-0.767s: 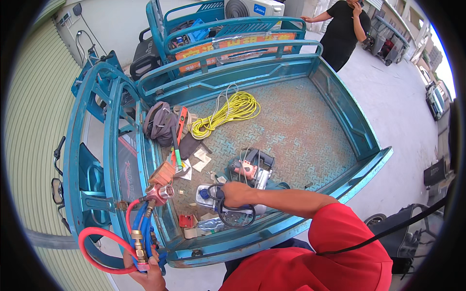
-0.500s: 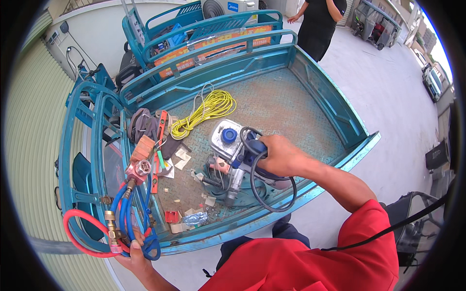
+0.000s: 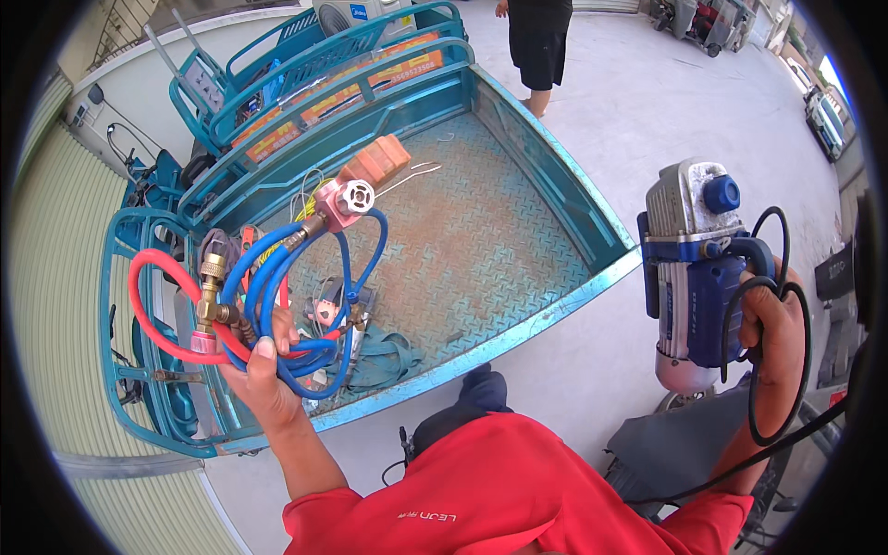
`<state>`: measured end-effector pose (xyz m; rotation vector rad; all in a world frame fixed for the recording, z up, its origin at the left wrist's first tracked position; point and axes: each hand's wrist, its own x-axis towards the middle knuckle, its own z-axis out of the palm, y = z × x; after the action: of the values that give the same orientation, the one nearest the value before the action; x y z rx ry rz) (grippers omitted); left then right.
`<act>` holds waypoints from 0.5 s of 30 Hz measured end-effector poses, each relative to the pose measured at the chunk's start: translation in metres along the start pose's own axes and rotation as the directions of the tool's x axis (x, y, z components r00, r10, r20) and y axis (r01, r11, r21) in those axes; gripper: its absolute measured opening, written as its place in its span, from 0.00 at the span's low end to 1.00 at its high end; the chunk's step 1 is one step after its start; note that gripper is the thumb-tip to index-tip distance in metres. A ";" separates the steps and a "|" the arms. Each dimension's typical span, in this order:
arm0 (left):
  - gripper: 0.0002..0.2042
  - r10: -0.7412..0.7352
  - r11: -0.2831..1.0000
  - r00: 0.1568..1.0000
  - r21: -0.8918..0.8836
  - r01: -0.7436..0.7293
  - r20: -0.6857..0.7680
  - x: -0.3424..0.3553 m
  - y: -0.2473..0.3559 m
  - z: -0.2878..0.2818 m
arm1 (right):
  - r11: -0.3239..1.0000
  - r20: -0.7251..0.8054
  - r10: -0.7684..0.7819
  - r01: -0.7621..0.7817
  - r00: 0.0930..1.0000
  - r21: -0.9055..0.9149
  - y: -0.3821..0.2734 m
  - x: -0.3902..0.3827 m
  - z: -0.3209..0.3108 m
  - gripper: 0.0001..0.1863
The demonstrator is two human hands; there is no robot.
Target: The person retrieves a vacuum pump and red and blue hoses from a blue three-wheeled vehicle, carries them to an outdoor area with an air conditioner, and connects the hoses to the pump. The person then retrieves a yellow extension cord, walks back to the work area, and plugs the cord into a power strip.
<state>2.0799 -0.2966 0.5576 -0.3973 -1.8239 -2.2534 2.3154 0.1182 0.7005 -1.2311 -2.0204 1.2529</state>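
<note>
Left hand (image 3: 264, 375) at lower left of the frame, raised, grip clamped on a bundle of blue hoses (image 3: 305, 305) and a red hose (image 3: 153, 301). Red loop bulging out toward the left edge; blue loops hanging down right of the thumb. Brass fittings (image 3: 211, 296) standing just above the fist. Pink valve with a white round knob (image 3: 344, 202) at the top of the bundle, near frame centre, joined to the blue hoses.

Right hand (image 3: 772, 319) at right of the frame, grip clamped on the handle of a blue and grey vacuum pump (image 3: 694, 268), carried upright, blue cap on top. Black cord (image 3: 777, 370) looped around the same hand and trailing down to the lower right.

Behind the hoses, through the middle of the frame, a teal cart bed (image 3: 490, 240) with a checker-plate floor. An orange box (image 3: 377, 159) toward its upper end; a green cloth (image 3: 384, 356) and small tools near its lower edge. Red shirt (image 3: 518, 490) filling the bottom centre. Another person's legs (image 3: 536, 65) at top centre, on the concrete ground (image 3: 666, 102), well apart from both hands.
</note>
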 end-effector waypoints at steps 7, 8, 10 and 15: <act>0.30 0.011 1.000 0.996 0.010 -0.012 0.087 -0.023 0.004 0.055 | 0.973 -0.059 0.220 -0.215 0.974 0.085 0.117 -0.060 -0.091 0.05; 0.31 -0.006 1.000 0.996 0.015 0.004 0.093 -0.028 0.004 0.065 | 0.950 -0.083 0.313 -0.313 0.946 0.014 0.139 -0.067 -0.102 0.07; 0.31 -0.039 0.999 0.993 -0.013 0.040 0.112 -0.038 0.004 0.084 | 0.910 -0.121 0.403 -0.412 0.907 -0.057 0.185 -0.081 -0.120 0.09; 0.30 -0.117 0.986 0.940 -0.076 0.149 0.321 -0.069 0.005 0.128 | 0.829 -0.187 0.519 -0.545 0.834 -0.127 0.308 -0.109 -0.157 0.06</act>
<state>2.1558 -0.1723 0.5642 -0.7102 -1.9431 -2.5004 2.6244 0.1529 0.5139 -2.0168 -1.7631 1.1832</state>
